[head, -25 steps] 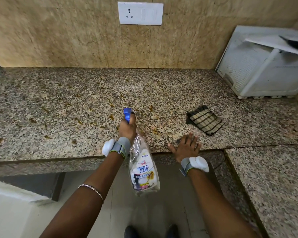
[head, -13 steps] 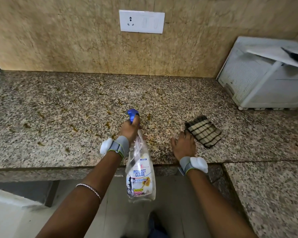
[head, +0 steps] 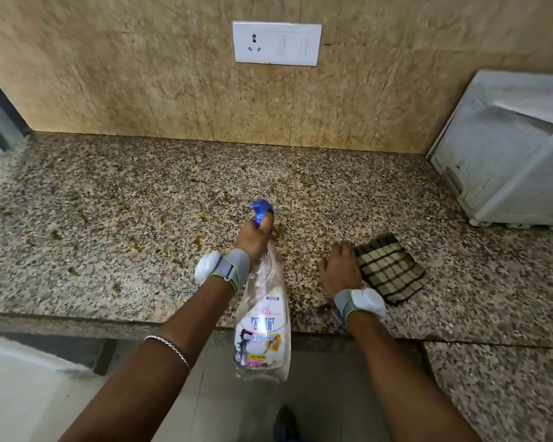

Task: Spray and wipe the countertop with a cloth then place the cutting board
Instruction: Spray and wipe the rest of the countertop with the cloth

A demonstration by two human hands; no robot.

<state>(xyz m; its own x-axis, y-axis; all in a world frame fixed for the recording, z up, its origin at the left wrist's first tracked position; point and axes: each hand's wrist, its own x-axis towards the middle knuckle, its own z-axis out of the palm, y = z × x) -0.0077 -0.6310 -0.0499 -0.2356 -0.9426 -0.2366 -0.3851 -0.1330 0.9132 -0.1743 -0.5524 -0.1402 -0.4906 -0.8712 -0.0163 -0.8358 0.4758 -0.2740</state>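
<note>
Spray bottle [head: 262, 317], clear with a white and blue label, is hanging tilted over the worktop's [head: 141, 193] front edge near the middle. Its blue nozzle [head: 260, 208] is pointing away toward the back wall, and its base is sticking out past the edge toward the person. Left hand [head: 253, 239] is gripping the bottle's neck, fingers wrapping round it and one finger lying up at the trigger. The left arm is reaching straight forward from lower left with the wrist held above the worktop.

Cloth [head: 393, 272], dark and cream check, is lying flat near the front edge, right of the bottle and apart from it. Right hand [head: 340, 269] is sitting palm down on the worktop, knuckles up, fingers bending onto the cloth's left edge. Whether they are pinching it cannot be told. The right arm is coming in from lower right. The two hands are staying apart, side by side.

Each wrist is wearing a grey band with a white pod, left [head: 219, 271] and right [head: 363, 303]. A silver bracelet [head: 170, 346] is showing on the left forearm.

Brown stains [head: 134, 244] are spotting the speckled granite across the left and middle. A white ribbed unit [head: 508, 173] is sitting at the back right corner. A white socket plate [head: 276, 43] is showing on the tan wall [head: 125, 74] behind. Grey floor [head: 316, 393] is showing below the front edge.
</note>
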